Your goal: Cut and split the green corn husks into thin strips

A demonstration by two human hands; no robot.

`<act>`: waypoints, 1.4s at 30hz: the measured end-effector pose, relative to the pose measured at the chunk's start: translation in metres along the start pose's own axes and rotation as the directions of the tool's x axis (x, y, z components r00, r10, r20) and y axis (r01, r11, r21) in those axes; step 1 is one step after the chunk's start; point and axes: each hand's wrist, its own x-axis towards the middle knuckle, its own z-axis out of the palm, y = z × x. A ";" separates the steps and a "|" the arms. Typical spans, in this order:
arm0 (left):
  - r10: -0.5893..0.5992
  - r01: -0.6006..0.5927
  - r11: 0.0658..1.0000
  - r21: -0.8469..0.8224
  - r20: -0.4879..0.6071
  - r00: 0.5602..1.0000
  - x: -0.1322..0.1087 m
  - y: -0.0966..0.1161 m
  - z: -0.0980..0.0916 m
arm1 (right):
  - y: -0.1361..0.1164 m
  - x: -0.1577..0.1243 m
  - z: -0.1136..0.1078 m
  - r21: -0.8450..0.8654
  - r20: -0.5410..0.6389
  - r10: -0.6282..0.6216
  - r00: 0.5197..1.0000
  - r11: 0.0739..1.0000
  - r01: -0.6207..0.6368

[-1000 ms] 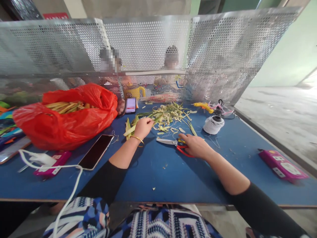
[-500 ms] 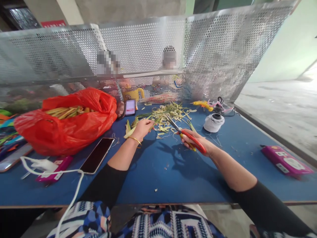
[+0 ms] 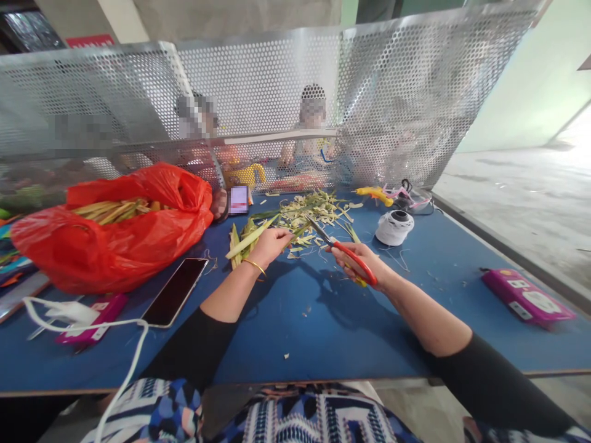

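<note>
My left hand (image 3: 271, 245) is closed in a pinch on a thin green leaf strip (image 3: 302, 231) that points toward the scissors. Red-handled scissors (image 3: 353, 261) are gripped in my right hand (image 3: 364, 264), blades aimed up and left beside the strip's far end. Whether the blades touch the strip I cannot tell. Behind both hands lies a heap of pale green leaf trimmings (image 3: 314, 208). Several longer leaf pieces (image 3: 249, 237) rest just left of my left hand, partly hidden by it. Something yellow shows under my right hand, too covered to name.
On the left are a red plastic bag (image 3: 115, 258) of dry strips, a phone (image 3: 178, 292) and a white cable (image 3: 143, 344). A white thread spool (image 3: 394, 229) and a purple pack (image 3: 526, 296) stand right. A perforated metal screen (image 3: 263, 80) borders the back, people behind it.
The view has shifted slightly, so things appear a little further left. My left hand has come nearer the scissors, and the strip's end now sits by the blades.
</note>
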 end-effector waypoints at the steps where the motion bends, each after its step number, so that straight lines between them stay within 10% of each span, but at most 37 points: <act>1: -0.001 0.001 1.000 0.002 -0.003 1.000 0.000 0.000 0.000 | 0.000 0.000 0.001 -0.014 -0.014 0.000 1.000 1.000 -0.001; 42: 0.007 -0.007 1.000 -0.024 -0.002 1.000 -0.002 0.001 0.004 | 0.003 0.000 0.010 0.006 -0.043 -0.021 0.999 1.000 0.021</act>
